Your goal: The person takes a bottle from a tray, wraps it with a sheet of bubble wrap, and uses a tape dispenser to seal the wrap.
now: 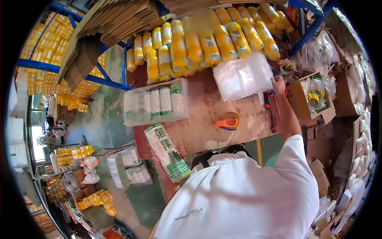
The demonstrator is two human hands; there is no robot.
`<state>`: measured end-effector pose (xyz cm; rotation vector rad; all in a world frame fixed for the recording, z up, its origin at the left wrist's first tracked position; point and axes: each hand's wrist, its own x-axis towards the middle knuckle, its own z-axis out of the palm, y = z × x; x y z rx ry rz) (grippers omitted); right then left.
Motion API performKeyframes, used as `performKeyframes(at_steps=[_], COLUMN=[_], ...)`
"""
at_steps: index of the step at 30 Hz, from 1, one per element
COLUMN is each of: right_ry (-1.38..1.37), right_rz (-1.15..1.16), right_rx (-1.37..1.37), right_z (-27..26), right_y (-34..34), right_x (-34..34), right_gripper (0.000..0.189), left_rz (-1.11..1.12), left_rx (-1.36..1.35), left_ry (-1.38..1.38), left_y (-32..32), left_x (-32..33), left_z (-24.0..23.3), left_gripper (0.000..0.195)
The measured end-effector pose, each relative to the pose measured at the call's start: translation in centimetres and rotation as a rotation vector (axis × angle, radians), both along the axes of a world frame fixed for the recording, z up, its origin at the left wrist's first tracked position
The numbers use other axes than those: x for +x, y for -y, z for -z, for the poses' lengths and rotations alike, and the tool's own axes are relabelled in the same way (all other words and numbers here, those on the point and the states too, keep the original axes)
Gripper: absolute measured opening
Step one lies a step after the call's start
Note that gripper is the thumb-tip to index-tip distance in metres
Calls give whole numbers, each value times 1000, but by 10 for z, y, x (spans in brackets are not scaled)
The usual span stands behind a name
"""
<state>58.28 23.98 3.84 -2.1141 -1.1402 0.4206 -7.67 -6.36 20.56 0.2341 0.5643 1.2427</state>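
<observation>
My right hand [278, 84] pinches the right edge of a stack of clear plastic bags [243, 76] lying on the worn red table [197, 110]. A green and white cylindrical package [167, 152] with printed writing tilts across the table's left front edge. My left hand [160, 169] is under it, mostly hidden by the package, and supports it. Farther back, a clear plastic bag [135, 104] lies on the table with several similar green and white cylinders [166, 101] in it.
Several yellow-wrapped cylinders [219, 43] stand in rows along the back. An orange tape dispenser [227, 122] lies mid-table. Red-and-black cutters [273, 121] are near the right edge, beside a cardboard box [295, 97] of supplies. Flattened cartons [119, 22] lean overhead on a blue frame [38, 65].
</observation>
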Motion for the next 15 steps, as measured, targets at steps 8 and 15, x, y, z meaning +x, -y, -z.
performKeyframes(at_steps=[8,15], right_ry=[-128,-1054], right_rz=[-94,-214], right_rx=[94,-19], right_z=[-30,-146], right_y=[-16,17], right_x=[13,-48], right_gripper=[29,16], left_rz=[-97,-181], left_rx=[-18,-21], left_ry=[-177,-146], left_y=[3,3], left_x=[24,26], left_z=[-47,-53], left_gripper=[97,96])
